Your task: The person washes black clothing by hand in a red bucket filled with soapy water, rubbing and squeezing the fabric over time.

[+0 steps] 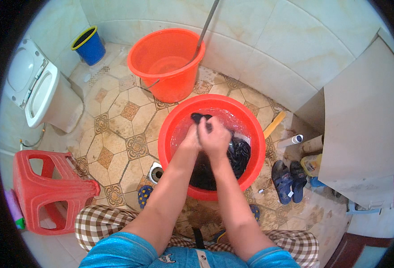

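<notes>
A red plastic basin (211,98) holds water, with dark wet cloth (240,154) lying in it on the near and right side. Over the water my left hand (191,136) and my right hand (214,134) are pressed together. Both grip a small piece of black cloth (199,117), whose end sticks out past the fingers at the upper left. Part of the cloth is hidden between my palms.
Behind the basin stands an orange bucket (170,92) with a grey hose (206,28) in it. A toilet (54,104), a blue bin (91,50) and a red plastic stool (53,191) are to the left. Slippers (281,182) lie right, beside a floor-standing panel (361,127). A floor drain (156,173) adjoins the basin.
</notes>
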The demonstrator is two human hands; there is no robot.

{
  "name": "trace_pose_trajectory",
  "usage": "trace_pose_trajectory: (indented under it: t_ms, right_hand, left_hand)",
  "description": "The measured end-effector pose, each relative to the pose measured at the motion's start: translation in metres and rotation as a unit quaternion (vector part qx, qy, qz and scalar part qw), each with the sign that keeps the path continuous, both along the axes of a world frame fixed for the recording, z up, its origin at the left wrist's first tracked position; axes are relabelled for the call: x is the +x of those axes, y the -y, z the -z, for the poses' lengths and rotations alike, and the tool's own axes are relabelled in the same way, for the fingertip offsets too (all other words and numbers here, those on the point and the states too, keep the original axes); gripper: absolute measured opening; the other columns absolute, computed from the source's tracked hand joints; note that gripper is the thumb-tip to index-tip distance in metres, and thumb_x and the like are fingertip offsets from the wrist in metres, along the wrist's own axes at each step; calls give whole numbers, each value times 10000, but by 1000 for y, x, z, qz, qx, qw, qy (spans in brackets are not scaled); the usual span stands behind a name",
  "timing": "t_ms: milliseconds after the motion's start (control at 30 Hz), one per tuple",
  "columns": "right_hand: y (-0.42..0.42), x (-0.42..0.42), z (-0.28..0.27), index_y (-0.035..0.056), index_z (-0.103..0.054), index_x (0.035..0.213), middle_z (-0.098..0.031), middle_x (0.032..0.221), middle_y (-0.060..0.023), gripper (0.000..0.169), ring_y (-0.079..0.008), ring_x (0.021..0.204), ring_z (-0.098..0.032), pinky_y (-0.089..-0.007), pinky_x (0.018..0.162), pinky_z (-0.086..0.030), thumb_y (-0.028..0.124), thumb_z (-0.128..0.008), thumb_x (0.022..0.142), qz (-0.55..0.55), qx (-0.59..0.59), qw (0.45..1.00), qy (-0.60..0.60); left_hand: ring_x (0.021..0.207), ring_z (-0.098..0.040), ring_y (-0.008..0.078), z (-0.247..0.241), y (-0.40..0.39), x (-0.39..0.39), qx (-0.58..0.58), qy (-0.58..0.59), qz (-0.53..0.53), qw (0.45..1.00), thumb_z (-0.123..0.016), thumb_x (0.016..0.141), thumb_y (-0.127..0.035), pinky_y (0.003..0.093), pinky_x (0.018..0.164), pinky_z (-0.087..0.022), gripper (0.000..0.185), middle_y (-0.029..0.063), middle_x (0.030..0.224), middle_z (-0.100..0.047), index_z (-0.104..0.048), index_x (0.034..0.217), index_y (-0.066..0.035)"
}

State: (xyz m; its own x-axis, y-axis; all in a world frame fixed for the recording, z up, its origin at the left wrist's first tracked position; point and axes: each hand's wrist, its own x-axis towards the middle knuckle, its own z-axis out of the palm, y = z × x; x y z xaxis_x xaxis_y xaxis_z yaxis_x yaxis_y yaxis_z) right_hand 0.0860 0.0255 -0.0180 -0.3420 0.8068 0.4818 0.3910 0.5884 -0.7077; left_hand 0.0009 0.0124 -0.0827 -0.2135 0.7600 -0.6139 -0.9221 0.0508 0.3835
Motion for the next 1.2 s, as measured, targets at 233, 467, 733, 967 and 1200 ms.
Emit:
trace_pose_trajectory:
  t_ms: [233,467,733,967,1200]
  right_hand:
    - [-98,87,84,10,-656,1011,-689,987,-164,446,-263,976,-643,-361,890,-470,446,-637,919,129,-302,943,-48]
    - [-111,111,102,26,-573,1278,-613,1210,-158,653,-259,1168,-554,-390,1024,-392,542,-635,882,142,-291,944,59]
    - [-102,110,91,-84,-522,1293,-646,1169,-179,722,-234,1062,-619,-355,938,-479,322,-817,775,-24,-546,837,25]
    - [-74,91,122,-7,-603,1249,-681,1128,-184,533,-249,1058,-643,-337,950,-481,249,-773,813,4,-366,917,162]
    - [-58,58,48,-14,-625,1221,-699,1082,-142,424,-238,1013,-638,-342,919,-469,334,-558,988,-120,-422,897,50]
  left_hand:
    - [851,-692,230,-71,1,-20,46,-15,157,986,-634,929,-298,393,792,-572,275,92,942,-719,-681,1036,-49]
    - [909,-655,211,-44,-19,8,80,-151,78,982,-645,918,-271,367,814,-535,298,72,1026,-680,-638,1126,-57]
    - [854,-711,284,-32,-10,51,27,-134,419,898,-491,953,-147,361,793,-598,350,225,1001,-689,-538,1255,23]
    - [958,-689,297,47,7,-23,-197,-640,228,707,-638,817,-195,407,867,-526,226,152,980,-715,-713,1010,-104]
    - [1140,-632,275,34,16,-20,-97,-683,184,700,-724,779,-88,375,971,-496,625,148,1238,-649,-531,1370,-151]
